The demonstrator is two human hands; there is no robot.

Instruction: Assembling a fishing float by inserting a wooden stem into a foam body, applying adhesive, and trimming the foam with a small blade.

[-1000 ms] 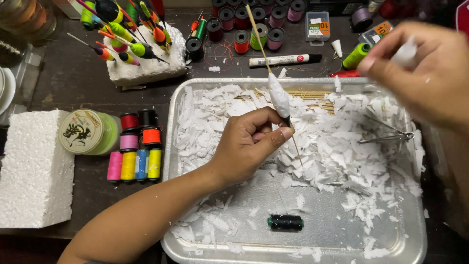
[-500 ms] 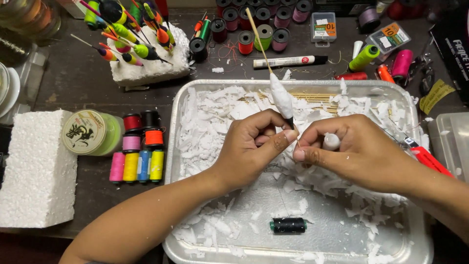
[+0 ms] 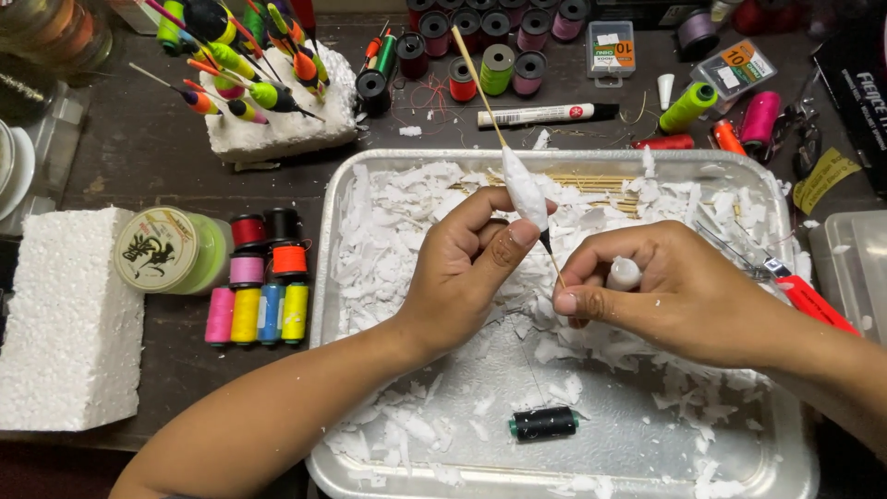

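Observation:
My left hand [image 3: 467,268] pinches a white foam float body [image 3: 523,192] mounted on a thin wooden stick [image 3: 478,66] that points up and away, with a dark band below the foam. My right hand [image 3: 679,296] holds a small white tube or bottle [image 3: 625,273] and its fingertips touch the lower tip of the stick. Both hands hover over a metal tray [image 3: 325,277] full of white foam shavings. A black thread spool [image 3: 543,422] lies in the tray, near its front edge.
Coloured thread spools [image 3: 260,296] and a round line spool [image 3: 171,249] lie left of the tray, beside a white foam block [image 3: 65,323]. Painted floats stand in another foam block [image 3: 277,129] at the back. A marker [image 3: 545,115], more spools and red-handled pliers [image 3: 813,300] surround the tray.
My right hand came down from the upper right with the small white tube and now meets the stick's lower tip. My left hand kept the float nearly still.

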